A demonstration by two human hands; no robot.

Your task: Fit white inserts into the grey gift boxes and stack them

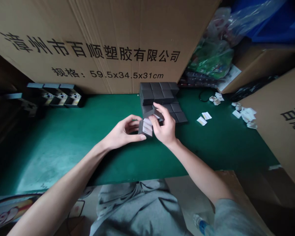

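Between my two hands is a small dark box, tilted open, with a pale slotted lining showing inside. My left hand grips the base from the left, thumb along the near side. On the right, my right hand holds the raised lid, its thumb reaching to the inside. Just behind my hands stands a stack of similar dark boxes, several side by side and in layers. What lies under my right thumb is hidden.
Several open boxes with shiny insides stand at the back left of the green table. Small white folded pieces lie in groups at the right. A large carton walls off the back; another carton stands right.
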